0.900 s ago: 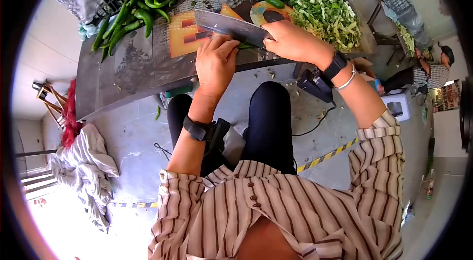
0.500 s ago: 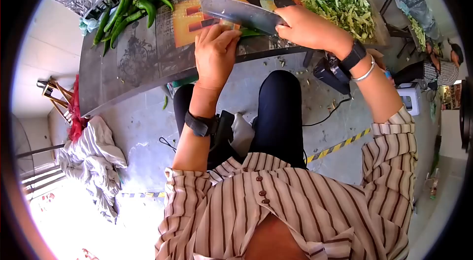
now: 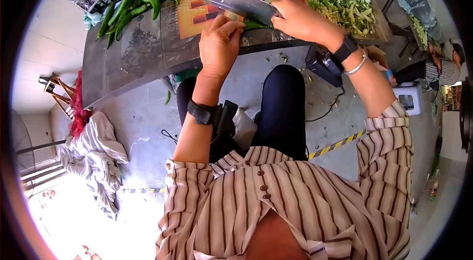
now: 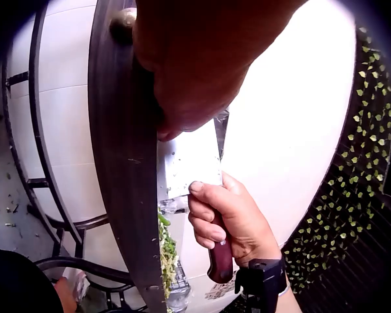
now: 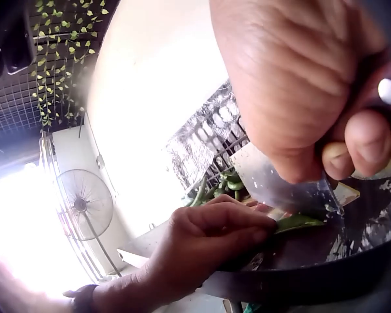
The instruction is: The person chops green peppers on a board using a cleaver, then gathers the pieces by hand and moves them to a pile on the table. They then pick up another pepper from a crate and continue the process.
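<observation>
Obstacle beyond left hand: knife

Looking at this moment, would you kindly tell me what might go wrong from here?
The left hand pinches the pepper close to the knife in the right hand, so a slip might cut the hand doing the holding.

The pepper also lies near the edge of the table, so pieces could drop to the floor, where small bits already lie.
</observation>
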Demonstrator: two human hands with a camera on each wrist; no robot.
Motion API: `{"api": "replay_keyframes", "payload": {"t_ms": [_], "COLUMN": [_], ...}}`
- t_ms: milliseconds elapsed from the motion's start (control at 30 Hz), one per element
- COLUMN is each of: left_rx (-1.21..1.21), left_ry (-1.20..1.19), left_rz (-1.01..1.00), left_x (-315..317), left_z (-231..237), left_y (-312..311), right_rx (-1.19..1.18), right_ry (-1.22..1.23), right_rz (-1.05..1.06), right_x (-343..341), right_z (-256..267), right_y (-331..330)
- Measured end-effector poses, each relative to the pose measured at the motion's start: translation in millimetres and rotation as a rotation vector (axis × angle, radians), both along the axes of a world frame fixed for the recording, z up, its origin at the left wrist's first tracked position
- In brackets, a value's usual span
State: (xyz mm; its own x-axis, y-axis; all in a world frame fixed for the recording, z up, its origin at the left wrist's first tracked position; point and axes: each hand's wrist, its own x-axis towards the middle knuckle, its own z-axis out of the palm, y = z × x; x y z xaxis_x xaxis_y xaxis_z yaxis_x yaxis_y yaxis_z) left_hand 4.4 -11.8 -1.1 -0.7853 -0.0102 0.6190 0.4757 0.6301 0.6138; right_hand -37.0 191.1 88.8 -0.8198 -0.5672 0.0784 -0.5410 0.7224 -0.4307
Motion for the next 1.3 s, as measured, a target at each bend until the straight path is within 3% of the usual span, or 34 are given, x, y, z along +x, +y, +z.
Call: {"api": "replay_keyframes", "payload": {"t_ms": [133,333,400,800,900,1033,1200,1300], "left_rx": [-0.074,-0.071,-0.071,-0.061,-0.079,0.029,0.053,-0.05], "left_ry": [0.05,0.101,0.085,0.126,0.159,0.009,-0.091,0.115], "left_rz": [0.033,0.023,0.02,0.02,0.047,0.002,-0.003,-0.001], "left_x": [-0.8,-2.0,-2.1,-1.5,1.3,3.1,4.8,-3.0], "left_z": [0.5,0.5,1.3,3.3,5.1,5.0,4.2,1.7], "left_y": [-0.7,-1.2,-0.5,0.6,0.6,2.8,3.3,1.4], "right_rx": [-0.002,-0.115,-0.016,0.09,0.098,0.078,0.021,-0.055], "right_ry": [0.042,0.149,-0.014,-0.036,-0.134,-0.224,0.063,0.022], "right_rz": [-0.087,-0.007,-0.044,0.026,-0.058,-0.093,0.039,0.01], "right_x": [-5.8,-0.4,11.8,3.3,1.7,-1.9,-8.2,-8.7], "right_z": [-8.0,-2.3,16.1,12.6,15.9,15.9,1.2,-1.7], "right_y": [2.3,4.9,1.8,2.0,-1.1,-4.4,-19.1,-22.0]}}
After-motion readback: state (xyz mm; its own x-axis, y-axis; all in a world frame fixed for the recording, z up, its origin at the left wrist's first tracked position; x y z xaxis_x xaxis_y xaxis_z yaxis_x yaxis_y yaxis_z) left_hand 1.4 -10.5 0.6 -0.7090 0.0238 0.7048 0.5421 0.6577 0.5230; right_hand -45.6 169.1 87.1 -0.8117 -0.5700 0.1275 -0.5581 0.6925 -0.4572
